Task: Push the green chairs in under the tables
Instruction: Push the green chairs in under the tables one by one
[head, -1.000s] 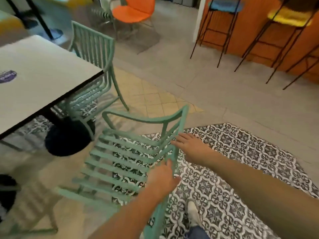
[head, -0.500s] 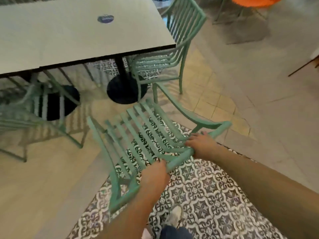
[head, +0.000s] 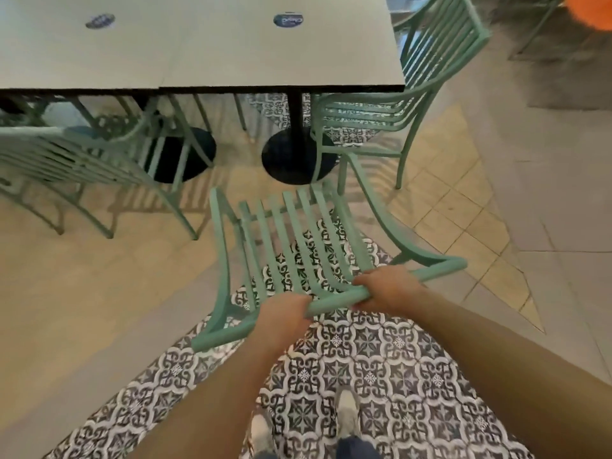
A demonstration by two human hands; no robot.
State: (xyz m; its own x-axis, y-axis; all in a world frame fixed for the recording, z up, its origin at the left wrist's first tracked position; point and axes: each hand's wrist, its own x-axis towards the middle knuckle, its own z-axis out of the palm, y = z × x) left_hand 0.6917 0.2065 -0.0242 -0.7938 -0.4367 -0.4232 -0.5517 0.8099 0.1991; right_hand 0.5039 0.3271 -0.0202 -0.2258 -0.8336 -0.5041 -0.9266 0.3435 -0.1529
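Note:
A green slatted metal chair (head: 298,240) stands in front of me, its seat facing the grey table (head: 231,51). My left hand (head: 284,314) and my right hand (head: 385,288) both grip the top rail of its backrest. The seat's front edge is short of the table's black edge, close to the black round table base (head: 293,159). A second green chair (head: 390,104) sits at the table's right end, partly under it. A third green chair (head: 82,160) stands at the left, its front under the table.
A second black table base (head: 180,154) is left of the first. Two round blue stickers lie on the tabletop. Patterned black-and-white tiles (head: 381,376) cover the floor under my feet, beige tiles beyond. An orange chair (head: 592,9) shows at the top right corner.
The view and the held chair have swung round so the chair now faces the table squarely and is nearer to it. Both hands have kept their grip on the backrest rail.

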